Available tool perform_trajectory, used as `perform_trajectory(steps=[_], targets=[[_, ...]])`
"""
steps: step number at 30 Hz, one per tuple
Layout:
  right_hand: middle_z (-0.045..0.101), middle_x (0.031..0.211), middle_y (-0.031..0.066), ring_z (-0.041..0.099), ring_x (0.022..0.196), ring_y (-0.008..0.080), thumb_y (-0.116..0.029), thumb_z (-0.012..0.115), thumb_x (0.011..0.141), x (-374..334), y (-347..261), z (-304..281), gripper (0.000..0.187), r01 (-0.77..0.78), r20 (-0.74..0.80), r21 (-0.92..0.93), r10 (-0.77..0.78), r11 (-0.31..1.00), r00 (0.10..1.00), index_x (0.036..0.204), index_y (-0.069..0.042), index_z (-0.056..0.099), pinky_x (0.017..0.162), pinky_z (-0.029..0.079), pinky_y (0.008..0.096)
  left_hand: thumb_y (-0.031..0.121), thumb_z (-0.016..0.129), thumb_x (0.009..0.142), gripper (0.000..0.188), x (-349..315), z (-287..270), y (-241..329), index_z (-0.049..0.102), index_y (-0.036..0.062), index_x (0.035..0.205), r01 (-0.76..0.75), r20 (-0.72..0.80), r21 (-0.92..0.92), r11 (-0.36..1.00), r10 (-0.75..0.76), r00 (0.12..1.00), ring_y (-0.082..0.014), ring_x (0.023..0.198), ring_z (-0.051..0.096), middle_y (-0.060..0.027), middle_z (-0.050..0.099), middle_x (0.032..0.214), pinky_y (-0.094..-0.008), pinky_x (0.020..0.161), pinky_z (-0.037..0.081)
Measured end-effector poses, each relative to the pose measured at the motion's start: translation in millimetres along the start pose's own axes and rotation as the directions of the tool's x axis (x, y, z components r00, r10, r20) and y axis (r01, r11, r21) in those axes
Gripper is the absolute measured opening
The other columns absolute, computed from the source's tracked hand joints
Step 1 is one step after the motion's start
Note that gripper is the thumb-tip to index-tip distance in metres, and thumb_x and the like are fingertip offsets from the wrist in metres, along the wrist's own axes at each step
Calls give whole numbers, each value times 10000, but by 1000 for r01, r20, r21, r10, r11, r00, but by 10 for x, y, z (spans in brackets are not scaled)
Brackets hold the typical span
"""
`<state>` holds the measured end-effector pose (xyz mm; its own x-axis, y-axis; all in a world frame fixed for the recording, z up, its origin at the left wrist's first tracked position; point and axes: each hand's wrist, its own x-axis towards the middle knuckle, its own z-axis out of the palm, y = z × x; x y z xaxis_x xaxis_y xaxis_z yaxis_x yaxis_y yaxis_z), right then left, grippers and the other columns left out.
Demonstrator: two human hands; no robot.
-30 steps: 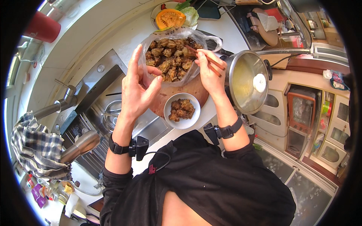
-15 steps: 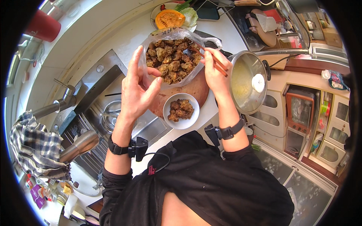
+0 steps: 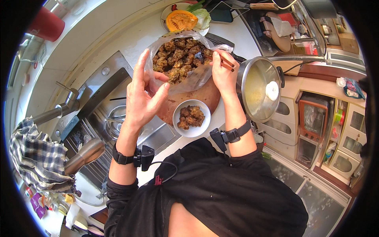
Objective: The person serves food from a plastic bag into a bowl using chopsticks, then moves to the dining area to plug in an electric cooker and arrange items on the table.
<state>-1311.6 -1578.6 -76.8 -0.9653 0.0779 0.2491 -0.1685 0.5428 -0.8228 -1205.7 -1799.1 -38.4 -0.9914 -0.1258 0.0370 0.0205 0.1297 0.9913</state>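
Observation:
A clear plastic bag (image 3: 197,81) full of brown fried food pieces (image 3: 179,55) stands with its mouth spread, over a round wooden cutting board (image 3: 167,106). My left hand (image 3: 143,93) is against the bag's left side, thumb and fingers apart. At its right rim, my right hand (image 3: 225,77) is closed around reddish-brown chopsticks (image 3: 227,65), whose tips I cannot make out. It also touches the gathered bag edge. A small dark-blue scrap (image 3: 198,55) lies among the pieces. Nearer to me, a white bowl (image 3: 207,128) holds several fried pieces (image 3: 191,117).
A steel pot (image 3: 254,91) with a white round thing in it stands close to my right forearm. On the left are a sink (image 3: 158,136) and tap (image 3: 71,100). Behind the bag, a plate (image 3: 165,17) carries cut pumpkin (image 3: 179,20) and cabbage (image 3: 203,19).
My right hand has shifted slightly left and turned, drawing the chopsticks back from over the food. The bag's right and near edge now folds further inward. My left hand keeps its place.

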Motion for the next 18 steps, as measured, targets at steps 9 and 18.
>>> perform_trajectory(steps=[9,18], targets=[[683,810,127,687,679,155,-119,529,955,-86,-317,-411,207,-102,75,210,88,972,993,982,52,642,594,549,256,54,636,813,792,-43,-15,-15,229,81,1493,15,-19,7,1000,-15,1000,-27,609,485,-51,658,889,-204,644,444],[684,910,180,689,718,206,-125,496,976,-437,-636,-1101,256,-114,244,340,30,934,969,1056,85,618,675,570,292,72,657,798,780,-124,-14,-79,266,69,1474,27,-53,35,999,-25,998,-65,669,530,-63,660,928,-224,643,467]])
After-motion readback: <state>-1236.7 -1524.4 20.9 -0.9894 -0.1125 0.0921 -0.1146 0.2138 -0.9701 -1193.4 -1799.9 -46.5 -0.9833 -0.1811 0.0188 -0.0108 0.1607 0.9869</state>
